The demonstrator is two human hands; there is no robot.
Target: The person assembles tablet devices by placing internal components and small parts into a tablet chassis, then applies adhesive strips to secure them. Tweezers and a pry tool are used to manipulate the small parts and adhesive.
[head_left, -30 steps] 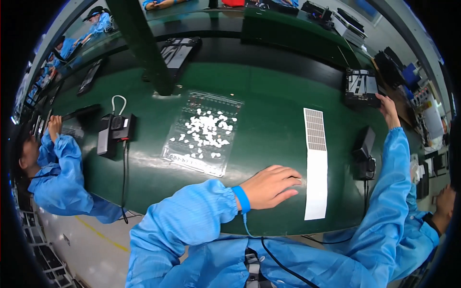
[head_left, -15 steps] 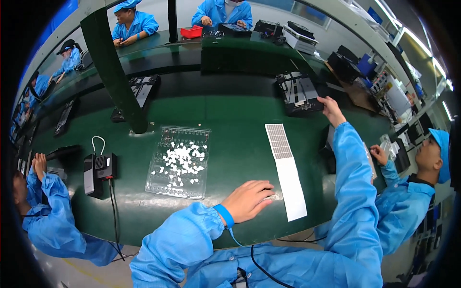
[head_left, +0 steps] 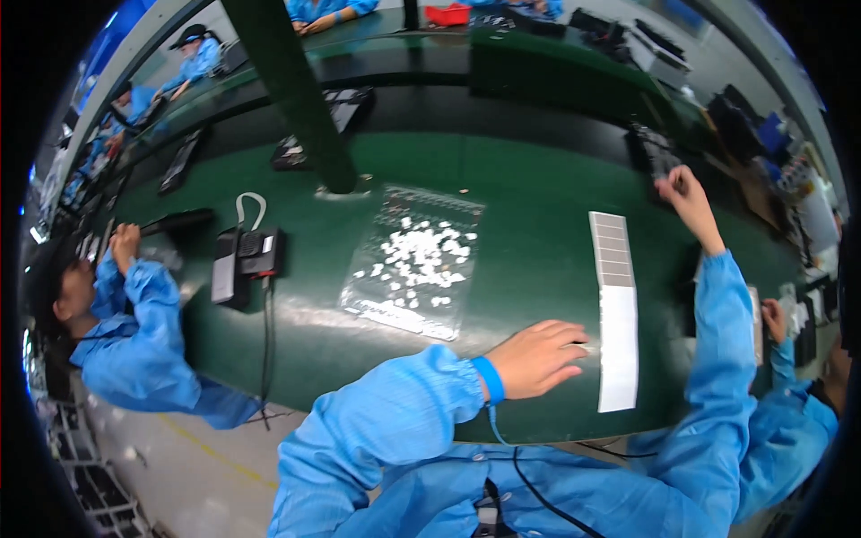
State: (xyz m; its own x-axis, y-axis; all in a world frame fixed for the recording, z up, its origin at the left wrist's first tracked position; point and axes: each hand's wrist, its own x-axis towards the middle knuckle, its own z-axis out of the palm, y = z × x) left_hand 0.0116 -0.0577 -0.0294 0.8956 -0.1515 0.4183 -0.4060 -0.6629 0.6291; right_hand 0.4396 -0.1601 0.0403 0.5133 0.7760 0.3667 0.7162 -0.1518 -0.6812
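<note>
My left hand [head_left: 543, 359] lies palm down on the green table, with its fingers stretched out just left of a long white sheet [head_left: 617, 345]. Printed grey cells fill the sheet's far end. A blue band [head_left: 489, 378] with a cord circles my left wrist. Out at the far right, my right hand [head_left: 691, 211] has its fingers bent, close to the near side of a dark flat device [head_left: 656, 154] with its inner parts showing. Blur hides whether they touch. Left of my left hand, a clear plastic tray [head_left: 366, 309] carries many small white pieces [head_left: 421, 255].
A green post [head_left: 300, 108] rises behind the tray. A grey-and-black boxy device [head_left: 247, 260] with cables stands to the left. Co-workers in blue sit at left [head_left: 134, 332] and right [head_left: 794, 439]. More dark devices [head_left: 184, 161] lie along the black far strip.
The whole view has shifted, so the table's things appear farther right. My right hand's fingers, earlier at the device's edge, now look more curled. My left hand stays beside the white sheet.
</note>
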